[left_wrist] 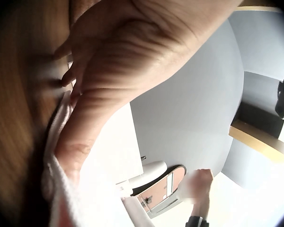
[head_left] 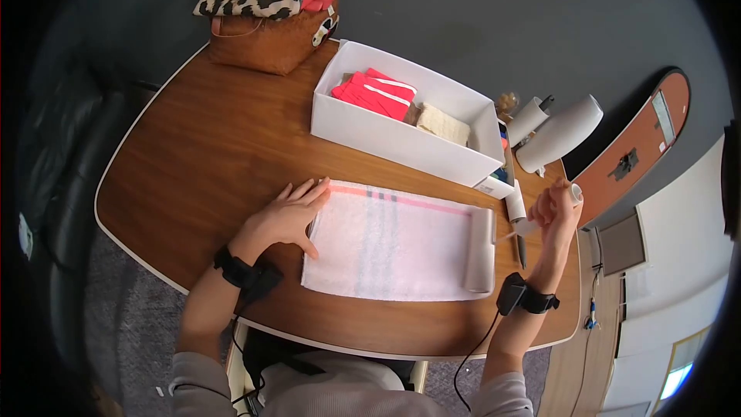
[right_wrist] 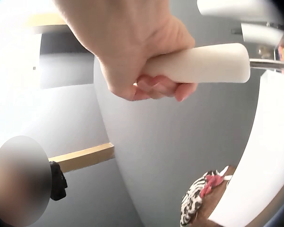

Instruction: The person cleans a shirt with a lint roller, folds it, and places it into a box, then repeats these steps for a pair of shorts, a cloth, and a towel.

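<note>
A pale pink towel (head_left: 386,255) with grey and coral stripes lies flat on the wooden table. On its right end rests the white roll of a lint roller (head_left: 480,251). My right hand (head_left: 557,212) grips the roller's white handle (right_wrist: 203,64), fingers curled round it, and a thin metal rod runs from handle to roll. At the towel's upper left corner, my left hand (head_left: 285,216) lies with fingers extended and thumb spread along the left edge. In the left wrist view, that thumb (left_wrist: 78,146) presses on the towel's edge.
Behind the towel stands a white box (head_left: 401,147) holding red folded cloth (head_left: 374,95) and cream cloth (head_left: 444,123). A brown bag (head_left: 262,46) with animal-print fabric sits at the far left. White cylinders (head_left: 559,135) stand back right; a dark pen-like object (head_left: 522,251) lies beside the roller.
</note>
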Action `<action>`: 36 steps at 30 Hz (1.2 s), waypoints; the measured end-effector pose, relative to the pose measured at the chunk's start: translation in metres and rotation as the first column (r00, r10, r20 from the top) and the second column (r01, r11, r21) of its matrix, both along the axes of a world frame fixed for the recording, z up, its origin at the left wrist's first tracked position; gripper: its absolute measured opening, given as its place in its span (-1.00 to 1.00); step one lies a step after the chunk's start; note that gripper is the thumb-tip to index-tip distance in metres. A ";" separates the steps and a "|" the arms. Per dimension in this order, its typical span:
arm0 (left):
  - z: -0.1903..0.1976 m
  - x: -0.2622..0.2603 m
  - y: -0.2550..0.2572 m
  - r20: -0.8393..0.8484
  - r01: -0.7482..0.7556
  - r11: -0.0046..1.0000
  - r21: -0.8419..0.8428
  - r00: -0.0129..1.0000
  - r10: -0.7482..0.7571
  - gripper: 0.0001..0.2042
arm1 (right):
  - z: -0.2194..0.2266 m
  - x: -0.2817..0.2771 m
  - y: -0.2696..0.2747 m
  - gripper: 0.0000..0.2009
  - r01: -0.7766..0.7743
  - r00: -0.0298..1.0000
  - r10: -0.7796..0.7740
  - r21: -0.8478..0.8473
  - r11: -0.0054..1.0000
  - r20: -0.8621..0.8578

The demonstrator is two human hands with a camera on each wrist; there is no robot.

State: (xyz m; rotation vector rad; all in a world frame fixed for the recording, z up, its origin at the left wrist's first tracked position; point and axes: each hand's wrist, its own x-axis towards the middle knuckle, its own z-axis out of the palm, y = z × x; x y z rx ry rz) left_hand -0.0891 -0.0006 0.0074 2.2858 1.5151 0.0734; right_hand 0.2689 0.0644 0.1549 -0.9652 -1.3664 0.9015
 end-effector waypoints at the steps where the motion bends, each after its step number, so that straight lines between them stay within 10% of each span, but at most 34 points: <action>1: -0.001 0.000 0.000 0.000 0.000 1.000 0.000 1.000 0.000 0.09 | -0.003 0.013 0.002 -0.82 0.037 0.997 -0.036 -0.005 0.999 0.067; 4: -0.002 0.000 0.001 -0.007 0.015 1.000 -0.003 1.000 -0.015 0.09 | -0.018 0.040 0.005 -0.83 0.187 0.963 -0.182 -0.006 0.982 0.201; 9: -0.013 -0.002 0.006 0.009 0.014 1.000 0.015 1.000 -0.014 0.12 | 0.003 0.079 -0.019 -0.81 0.235 0.971 -0.225 0.173 0.956 -0.077; 15: -0.002 -0.001 0.003 -0.022 0.038 0.999 0.010 0.999 -0.038 0.09 | 0.034 0.045 -0.041 -0.77 -0.159 0.932 0.270 0.397 0.904 -0.241; 16: -0.003 -0.002 0.003 -0.018 0.042 0.999 0.012 0.999 -0.042 0.09 | 0.031 0.018 -0.044 -0.74 -0.030 0.948 0.131 0.330 0.943 -0.289; 21: -0.005 -0.003 0.003 0.014 0.037 0.999 0.008 0.999 -0.037 0.09 | -0.024 -0.083 -0.027 -0.68 -0.389 0.796 0.464 0.259 0.884 -0.388; 28: -0.012 -0.004 0.004 0.035 -0.003 1.000 -0.019 0.999 0.004 0.15 | -0.035 -0.081 0.001 -0.78 -0.337 0.884 0.333 0.046 0.940 -0.328; 36: 0.004 0.000 0.003 -0.102 -0.049 0.996 -0.078 0.994 0.041 0.07 | -0.028 0.062 0.008 -0.77 -0.014 0.913 0.014 0.003 1.000 -0.408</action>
